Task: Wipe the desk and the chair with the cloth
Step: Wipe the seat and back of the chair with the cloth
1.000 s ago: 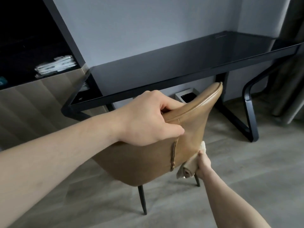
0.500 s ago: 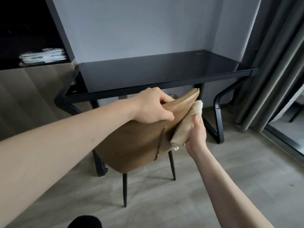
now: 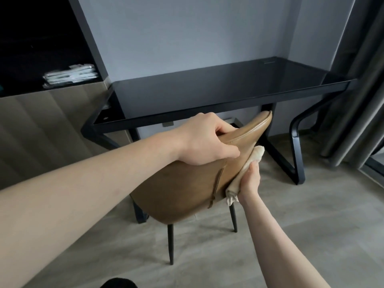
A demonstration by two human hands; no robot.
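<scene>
Left hand (image 3: 204, 140): clamped on the top edge of the chair back, fingers (image 3: 225, 129) curled over the rim to the far side, thumb lying along the near face. Solid grip, nothing loose about it.
Right hand (image 3: 250, 179): wrapped round a bunched cream cloth (image 3: 244, 171), pressing it flat against the right side edge of the chair back. Fingertips hidden behind the fabric, so can't say exactly how far they curl, but definitely grasping the cloth.
Cloth: rolled up lengthwise, upper end poking out above the hand near the chair edge, lower end dangling out below the palm. Touching the chair, well apart from the bench.
Chair (image 3: 182, 190): tan leather-look shell, stitched seam running down the back, thin black legs on the floor. Sitting just in front of the bench, top corner reaching up under its front edge.
Bench (image 3: 218, 90): glossy black top on a black frame with looped legs, pushed into a grey wall alcove.
Shelf on the left (image 3: 52, 88): dark cubby over wood-look panels, holding a stack of white plastic-wrapped packs (image 3: 70, 75).
Curtain (image 3: 361, 90): grey, hanging at the right edge.
Floor (image 3: 311, 215): light grey wood-look planks.
Writing/brands: print on the packs too small to read, no readable labels anywhere else.
</scene>
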